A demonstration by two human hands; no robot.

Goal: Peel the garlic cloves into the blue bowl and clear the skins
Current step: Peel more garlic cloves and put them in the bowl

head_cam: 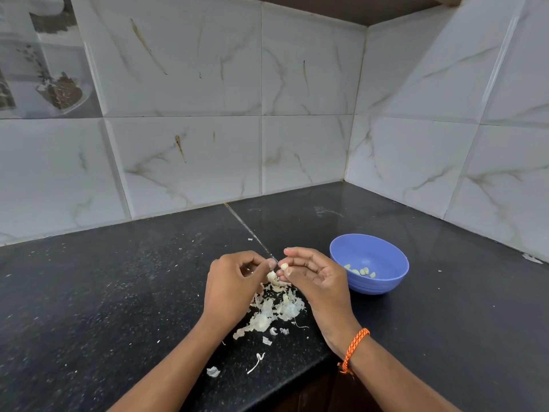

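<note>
Two hands peel a clove over the counter, mid-task.
Head view: the right hand (315,278) pinches the clove (284,266) at its fingertips; the left hand (234,281) pinches skin (271,276) hanging off it. Several peeled cloves (361,271) lie in the bowl (386,281) just right of the hands, and skins (273,313) litter the counter (118,292) below. Next, likely: strip the last skin, then drop the clove in the bowl.
</note>
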